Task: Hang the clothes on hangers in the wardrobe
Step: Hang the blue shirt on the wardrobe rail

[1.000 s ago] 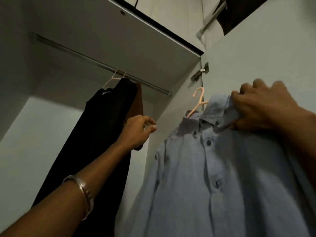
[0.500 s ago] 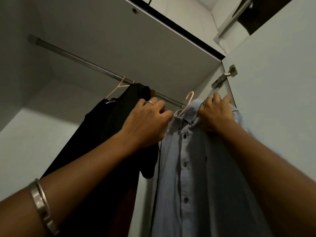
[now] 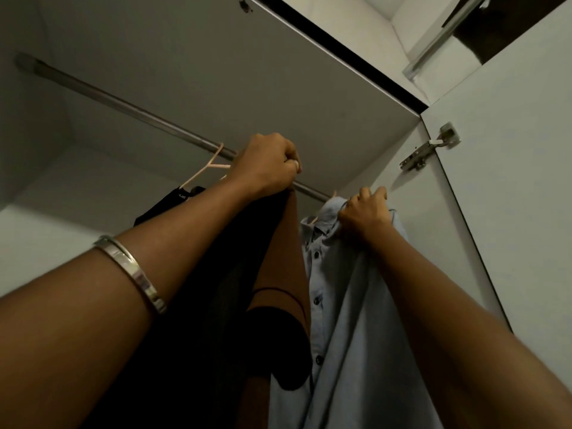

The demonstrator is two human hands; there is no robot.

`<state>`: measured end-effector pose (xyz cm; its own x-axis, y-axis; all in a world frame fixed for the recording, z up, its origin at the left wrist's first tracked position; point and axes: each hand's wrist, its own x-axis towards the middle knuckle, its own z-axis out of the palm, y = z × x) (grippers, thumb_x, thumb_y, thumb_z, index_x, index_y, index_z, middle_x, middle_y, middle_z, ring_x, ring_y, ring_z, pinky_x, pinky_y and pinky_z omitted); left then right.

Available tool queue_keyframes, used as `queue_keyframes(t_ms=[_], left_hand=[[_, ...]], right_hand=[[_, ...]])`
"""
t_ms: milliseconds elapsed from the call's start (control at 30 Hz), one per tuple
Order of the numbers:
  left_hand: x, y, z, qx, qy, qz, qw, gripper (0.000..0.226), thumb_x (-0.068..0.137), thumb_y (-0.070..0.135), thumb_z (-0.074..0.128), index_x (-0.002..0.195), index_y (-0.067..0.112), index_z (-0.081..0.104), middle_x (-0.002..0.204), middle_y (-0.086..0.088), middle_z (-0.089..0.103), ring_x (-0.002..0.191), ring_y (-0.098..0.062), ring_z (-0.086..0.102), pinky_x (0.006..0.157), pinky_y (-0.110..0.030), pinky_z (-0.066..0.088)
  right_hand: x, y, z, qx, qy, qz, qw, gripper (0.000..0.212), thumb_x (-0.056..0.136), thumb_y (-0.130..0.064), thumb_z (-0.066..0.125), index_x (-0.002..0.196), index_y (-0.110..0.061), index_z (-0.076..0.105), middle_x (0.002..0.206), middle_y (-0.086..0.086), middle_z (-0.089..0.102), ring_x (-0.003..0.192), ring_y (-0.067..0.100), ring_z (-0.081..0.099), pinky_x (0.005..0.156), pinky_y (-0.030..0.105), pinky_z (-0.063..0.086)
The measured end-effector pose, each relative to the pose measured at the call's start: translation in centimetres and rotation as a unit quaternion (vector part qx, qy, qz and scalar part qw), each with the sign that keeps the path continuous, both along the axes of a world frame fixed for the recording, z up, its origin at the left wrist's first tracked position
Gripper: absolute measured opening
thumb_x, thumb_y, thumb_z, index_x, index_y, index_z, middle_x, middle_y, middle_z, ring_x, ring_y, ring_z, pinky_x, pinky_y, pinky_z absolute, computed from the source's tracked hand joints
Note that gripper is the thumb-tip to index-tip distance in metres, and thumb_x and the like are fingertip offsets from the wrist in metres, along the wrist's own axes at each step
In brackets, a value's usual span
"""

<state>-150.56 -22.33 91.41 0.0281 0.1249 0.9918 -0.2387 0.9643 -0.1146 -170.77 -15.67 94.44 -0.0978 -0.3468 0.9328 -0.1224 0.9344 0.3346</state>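
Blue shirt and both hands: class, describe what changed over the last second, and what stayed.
The right hand carried the blue shirt up to the rail; the left hand rose and took hold of the brown garment. The black garment stayed hanging.

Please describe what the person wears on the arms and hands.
Both forearms are bare, with no sleeves showing. The left wrist carries a plain silver metal bangle. The left hand wears a thin ring. The right hand shows no jewellery.
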Motion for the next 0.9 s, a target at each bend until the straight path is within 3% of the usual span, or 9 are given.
queue_keyframes(t_ms=[200, 367, 467, 600, 700, 833, 900], left_hand=[[0.4, -0.5, -0.7, 0.000, 0.017, 0.029, 0.999, 0.020, 0.087, 0.021, 0.055, 0.093, 0.020, 0.073, 0.091, -0.007, 0.072, 0.090, -0.028, 0.064, 0.087, -0.044, 0.052], [0.0, -0.5, -2.3, -0.029, 0.062, 0.107, 0.992, 0.023, 0.090, 0.024, 0.050, 0.097, 0.017, 0.070, 0.095, -0.008, 0.069, 0.100, -0.033, 0.057, 0.094, -0.046, 0.041], [-0.2, 0.4, -3.4, -0.056, 0.084, 0.159, 0.982, 0.023, 0.091, 0.024, 0.048, 0.097, 0.015, 0.068, 0.096, -0.010, 0.066, 0.104, -0.034, 0.051, 0.090, -0.045, 0.035], [0.3, 3.0, -6.1, -0.056, 0.041, 0.183, 0.981, 0.022, 0.090, 0.023, 0.049, 0.097, 0.014, 0.067, 0.097, -0.013, 0.066, 0.105, -0.035, 0.051, 0.095, -0.049, 0.033], [0.1, 5.2, -10.2, -0.069, 0.017, 0.193, 0.979, 0.021, 0.089, 0.022, 0.048, 0.094, 0.014, 0.067, 0.095, -0.012, 0.065, 0.101, -0.035, 0.053, 0.091, -0.047, 0.035], [-0.7, 8.5, -17.0, -0.050, -0.069, 0.150, 0.985, 0.023, 0.091, 0.023, 0.043, 0.093, 0.015, 0.064, 0.093, -0.010, 0.063, 0.093, -0.033, 0.056, 0.087, -0.044, 0.035], [-1.3, 10.3, -20.4, -0.047, -0.126, 0.137, 0.981, 0.022, 0.092, 0.022, 0.043, 0.094, 0.015, 0.064, 0.093, -0.009, 0.062, 0.090, -0.032, 0.056, 0.083, -0.043, 0.035]], right_hand=[[-1.8, -0.1, -0.6, 0.052, 0.035, -0.030, 0.998, 0.060, 0.094, -0.061, 0.038, 0.129, -0.014, 0.050, 0.130, 0.011, 0.053, 0.117, 0.029, 0.044, 0.093, 0.044, 0.034], [-2.4, 1.3, -2.4, 0.049, 0.039, 0.054, 0.997, 0.042, 0.101, -0.027, 0.038, 0.138, -0.009, 0.045, 0.144, 0.016, 0.039, 0.126, 0.036, 0.040, 0.097, 0.043, 0.038], [-1.5, 3.0, -4.2, 0.037, 0.017, 0.099, 0.994, 0.042, 0.101, -0.019, 0.039, 0.141, -0.006, 0.040, 0.149, 0.016, 0.028, 0.130, 0.038, 0.035, 0.100, 0.047, 0.039], [-0.2, 7.0, -7.5, 0.058, -0.032, 0.089, 0.994, 0.044, 0.095, -0.020, 0.054, 0.136, -0.010, 0.045, 0.153, 0.017, 0.021, 0.133, 0.038, 0.031, 0.103, 0.050, 0.037], [0.3, 10.1, -11.3, 0.054, -0.089, 0.115, 0.988, 0.043, 0.087, -0.018, 0.067, 0.126, -0.010, 0.050, 0.146, 0.019, 0.029, 0.128, 0.040, 0.036, 0.100, 0.052, 0.043], [1.0, 13.7, -18.0, 0.038, -0.119, 0.181, 0.975, 0.024, 0.091, -0.007, 0.056, 0.114, 0.000, 0.054, 0.139, 0.023, 0.034, 0.122, 0.043, 0.039, 0.098, 0.051, 0.043], [1.5, 15.9, -21.9, 0.049, -0.107, 0.178, 0.977, 0.028, 0.091, -0.005, 0.056, 0.118, 0.001, 0.054, 0.137, 0.024, 0.035, 0.121, 0.043, 0.040, 0.097, 0.049, 0.044]])
